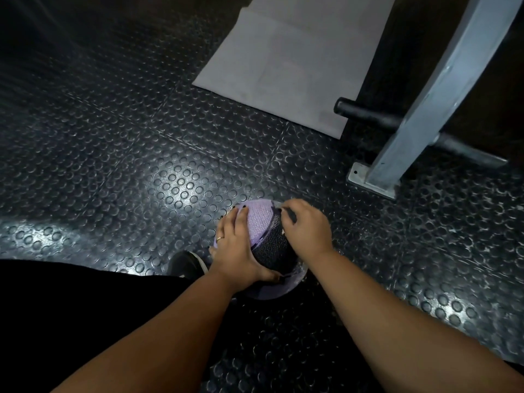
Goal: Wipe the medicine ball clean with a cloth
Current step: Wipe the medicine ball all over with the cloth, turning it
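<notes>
A purple and black textured medicine ball sits on the studded black rubber floor, low in the middle of the view. My left hand, with a ring on one finger, wraps round the ball's left side, its thumb reaching across the near side. On the ball's upper right, my right hand grips it with curled fingers. No cloth is visible; the hands hide part of the ball.
A grey mat lies on the floor beyond the ball. A grey steel post with black pegs and a bolted base plate stands at the right. My shoe is just left of the ball.
</notes>
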Motion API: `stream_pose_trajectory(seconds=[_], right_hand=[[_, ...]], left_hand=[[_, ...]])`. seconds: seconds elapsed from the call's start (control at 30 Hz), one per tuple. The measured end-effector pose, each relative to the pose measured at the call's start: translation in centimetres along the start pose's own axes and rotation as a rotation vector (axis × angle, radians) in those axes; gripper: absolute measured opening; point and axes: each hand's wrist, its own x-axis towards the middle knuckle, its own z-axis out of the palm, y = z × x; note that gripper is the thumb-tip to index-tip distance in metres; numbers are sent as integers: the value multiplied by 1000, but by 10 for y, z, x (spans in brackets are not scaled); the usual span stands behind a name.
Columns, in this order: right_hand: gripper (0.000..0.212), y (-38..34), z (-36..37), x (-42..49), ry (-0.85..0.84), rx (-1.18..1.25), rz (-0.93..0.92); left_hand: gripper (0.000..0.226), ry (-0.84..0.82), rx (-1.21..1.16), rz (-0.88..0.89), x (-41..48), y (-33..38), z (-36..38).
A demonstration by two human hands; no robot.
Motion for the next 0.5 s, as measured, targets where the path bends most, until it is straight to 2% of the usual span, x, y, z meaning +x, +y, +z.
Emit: stream_pose_trajectory(seconds=[0.23,0.5], right_hand=[[20,1,2,39,-118,-102,165],[14,-8,-6,-8,-33,64,41]], left_hand=[[160,-11,-37,-50,0,13,-6],[159,-25,-64,-75,-1,14,-9]])
